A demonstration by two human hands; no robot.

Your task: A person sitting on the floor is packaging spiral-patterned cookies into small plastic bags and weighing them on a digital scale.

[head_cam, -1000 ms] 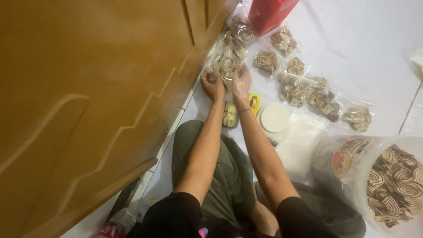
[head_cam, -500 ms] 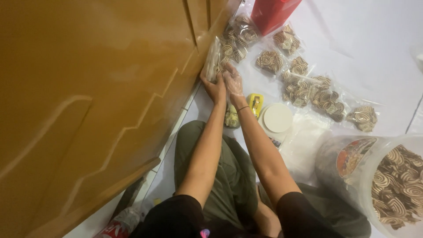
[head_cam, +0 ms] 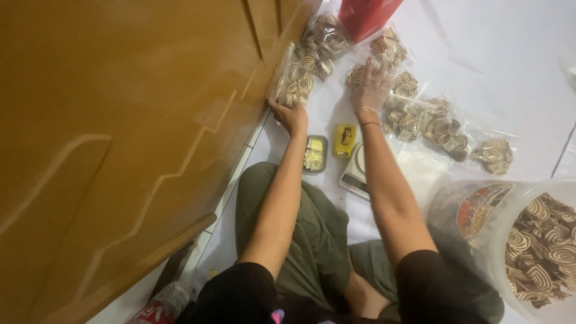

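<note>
Since half a second ago the hands have parted. At far left, the left hand (head_cam: 290, 114) stretches forward, fingers closed on a clear bag of spiral cookies (head_cam: 292, 81) held against the brown wooden door (head_cam: 120, 120). To its right, the gloved right hand (head_cam: 372, 87) now rests spread and empty on another bag (head_cam: 360, 75). About seven filled bags lie on the white floor (head_cam: 510, 66), though overlaps blur the count. One tub of cookies (head_cam: 540, 246) stands near right.

About seven clear bags of swirl cookies (head_cam: 420, 123) lay there, overlapping. There was one white bucket (head_cam: 510, 240), one yellow tool (head_cam: 344, 140) and one scale (head_cam: 355, 174).
</note>
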